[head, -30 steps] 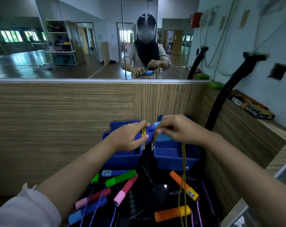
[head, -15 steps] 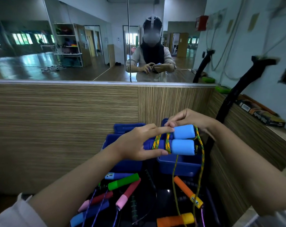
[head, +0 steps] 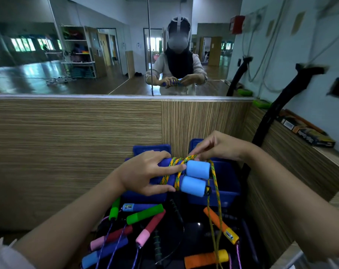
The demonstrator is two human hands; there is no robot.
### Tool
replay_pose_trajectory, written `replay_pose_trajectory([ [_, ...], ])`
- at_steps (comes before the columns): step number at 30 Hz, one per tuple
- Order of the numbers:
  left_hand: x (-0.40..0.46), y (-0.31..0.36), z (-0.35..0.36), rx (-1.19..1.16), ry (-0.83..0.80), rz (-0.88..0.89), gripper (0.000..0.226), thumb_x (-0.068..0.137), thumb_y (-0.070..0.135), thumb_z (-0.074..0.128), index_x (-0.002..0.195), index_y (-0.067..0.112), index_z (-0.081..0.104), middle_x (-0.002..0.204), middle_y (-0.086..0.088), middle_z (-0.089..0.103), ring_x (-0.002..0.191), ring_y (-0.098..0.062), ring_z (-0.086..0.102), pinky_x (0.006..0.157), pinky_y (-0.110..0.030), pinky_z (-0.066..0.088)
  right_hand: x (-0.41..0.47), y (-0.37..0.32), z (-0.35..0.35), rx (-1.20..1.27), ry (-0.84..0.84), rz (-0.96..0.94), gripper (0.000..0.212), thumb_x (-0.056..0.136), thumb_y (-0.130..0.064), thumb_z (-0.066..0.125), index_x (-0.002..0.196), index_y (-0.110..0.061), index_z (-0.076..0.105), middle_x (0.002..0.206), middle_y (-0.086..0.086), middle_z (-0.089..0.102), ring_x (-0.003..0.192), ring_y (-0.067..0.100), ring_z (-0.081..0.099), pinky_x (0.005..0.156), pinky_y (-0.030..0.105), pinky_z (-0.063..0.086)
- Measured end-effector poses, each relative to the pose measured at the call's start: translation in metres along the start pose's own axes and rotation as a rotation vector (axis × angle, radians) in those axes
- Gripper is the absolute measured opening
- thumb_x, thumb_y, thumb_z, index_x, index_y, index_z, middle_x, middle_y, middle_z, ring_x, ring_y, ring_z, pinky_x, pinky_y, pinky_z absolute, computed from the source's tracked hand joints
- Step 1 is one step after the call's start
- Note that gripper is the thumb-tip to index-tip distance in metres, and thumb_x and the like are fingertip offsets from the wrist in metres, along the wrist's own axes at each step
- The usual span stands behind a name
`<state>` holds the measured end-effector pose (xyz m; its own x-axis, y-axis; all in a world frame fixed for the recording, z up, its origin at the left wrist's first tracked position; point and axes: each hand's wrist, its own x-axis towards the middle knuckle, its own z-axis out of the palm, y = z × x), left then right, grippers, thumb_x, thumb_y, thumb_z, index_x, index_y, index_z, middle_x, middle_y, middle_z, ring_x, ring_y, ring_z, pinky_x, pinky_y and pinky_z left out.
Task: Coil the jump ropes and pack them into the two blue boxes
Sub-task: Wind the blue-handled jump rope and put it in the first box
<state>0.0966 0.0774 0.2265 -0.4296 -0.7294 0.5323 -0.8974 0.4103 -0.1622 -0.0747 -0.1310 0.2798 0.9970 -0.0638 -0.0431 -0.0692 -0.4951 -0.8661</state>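
Note:
My left hand [head: 145, 173] grips two blue foam jump-rope handles [head: 195, 177] held side by side above the boxes. A yellow-green braided rope [head: 176, 164] is wound round the handles in several turns. My right hand [head: 215, 146] pinches that rope just behind the handles' light-blue ends, and the free length hangs down the right side. Two blue boxes stand below against the wood panel: the left box [head: 145, 197] is mostly hidden by my hand, and the right box [head: 228, 183] shows its open inside.
Loose jump ropes lie on the black surface [head: 192, 235] in front: green handles [head: 143, 214], pink-and-red handles [head: 149, 228], blue handles [head: 106, 255], orange handles [head: 221, 228]. Wood panels wall the left, back and right. A mirror above reflects me.
The handles came up and toward me from the boxes. More turns of rope now wrap them, and my right hand has come over the top behind them.

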Motion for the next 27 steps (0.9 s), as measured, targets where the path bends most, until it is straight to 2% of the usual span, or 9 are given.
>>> replay_pose_trajectory([
  [6, -0.006, -0.001, -0.001, -0.088, 0.022, -0.100, 0.055, 0.090, 0.049, 0.061, 0.137, 0.025, 0.044, 0.094, -0.017, 0.058, 0.077, -0.031, 0.057, 0.068, -0.038, 0.047, -0.003, 0.006, 0.000, -0.051, 0.014, -0.056, 0.031, 0.082, 0.007, 0.062, 0.110, -0.004, 0.065, 0.098, -0.001, 0.073, 0.097, 0.009, 0.067, 0.085, 0.017, 0.049],
  [12, -0.012, -0.010, 0.005, 0.071, -0.072, 0.008, 0.051, 0.089, 0.053, 0.058, 0.132, 0.027, 0.048, 0.100, -0.019, 0.059, 0.078, -0.027, 0.055, 0.066, -0.032, 0.043, -0.011, 0.006, 0.000, -0.215, 0.046, -0.065, 0.033, 0.080, 0.004, 0.067, 0.108, -0.013, 0.067, 0.088, -0.005, 0.069, 0.082, -0.005, 0.062, 0.074, 0.010, 0.045],
  [16, -0.020, -0.022, 0.012, 0.091, -0.132, 0.011, 0.053, 0.089, 0.053, 0.057, 0.136, 0.030, 0.046, 0.096, -0.017, 0.058, 0.075, -0.024, 0.049, 0.064, -0.033, 0.042, -0.012, 0.007, -0.003, -0.412, 0.018, -0.055, 0.037, 0.085, 0.000, 0.064, 0.112, -0.025, 0.066, 0.091, 0.007, 0.066, 0.083, 0.006, 0.060, 0.076, 0.016, 0.047],
  [18, -0.026, -0.026, 0.016, 0.100, -0.172, -0.005, 0.054, 0.090, 0.053, 0.056, 0.139, 0.034, 0.043, 0.093, -0.015, 0.057, 0.072, -0.024, 0.048, 0.063, -0.033, 0.042, -0.015, 0.009, -0.008, -0.489, -0.015, 0.003, 0.040, 0.086, 0.000, 0.062, 0.113, -0.029, 0.066, 0.088, -0.005, 0.067, 0.083, 0.001, 0.060, 0.077, 0.016, 0.046],
  [21, -0.031, -0.028, 0.019, 0.090, -0.147, -0.044, 0.054, 0.091, 0.052, 0.056, 0.139, 0.034, 0.041, 0.098, -0.017, 0.058, 0.076, -0.026, 0.054, 0.069, -0.032, 0.043, -0.017, 0.016, -0.007, -0.442, 0.020, 0.045, 0.035, 0.087, -0.001, 0.061, 0.114, -0.022, 0.066, 0.078, -0.022, 0.064, 0.078, -0.016, 0.057, 0.073, 0.007, 0.041],
  [23, -0.025, -0.021, 0.021, 0.011, -0.078, -0.053, 0.054, 0.090, 0.051, 0.057, 0.136, 0.027, 0.043, 0.102, -0.020, 0.059, 0.081, -0.029, 0.057, 0.072, -0.035, 0.046, -0.013, 0.023, -0.001, -0.386, 0.120, 0.012, 0.028, 0.089, -0.002, 0.059, 0.112, -0.016, 0.070, 0.077, -0.025, 0.067, 0.075, -0.013, 0.057, 0.074, 0.015, 0.044],
  [25, -0.012, -0.006, 0.023, -0.077, 0.006, -0.048, 0.053, 0.091, 0.050, 0.057, 0.133, 0.023, 0.043, 0.105, -0.021, 0.058, 0.084, -0.031, 0.059, 0.073, -0.037, 0.049, -0.009, 0.029, 0.011, -0.229, 0.185, -0.031, 0.024, 0.089, 0.001, 0.059, 0.110, -0.003, 0.069, 0.076, -0.027, 0.067, 0.072, -0.009, 0.057, 0.072, 0.022, 0.047],
  [27, 0.003, 0.006, 0.022, -0.166, 0.106, -0.096, 0.053, 0.091, 0.049, 0.057, 0.133, 0.022, 0.042, 0.108, -0.019, 0.057, 0.087, -0.031, 0.060, 0.076, -0.036, 0.050, -0.004, 0.035, 0.032, 0.002, 0.213, -0.103, 0.024, 0.078, 0.003, 0.068, 0.102, 0.004, 0.066, 0.070, -0.023, 0.067, 0.070, -0.008, 0.058, 0.069, 0.018, 0.048],
])
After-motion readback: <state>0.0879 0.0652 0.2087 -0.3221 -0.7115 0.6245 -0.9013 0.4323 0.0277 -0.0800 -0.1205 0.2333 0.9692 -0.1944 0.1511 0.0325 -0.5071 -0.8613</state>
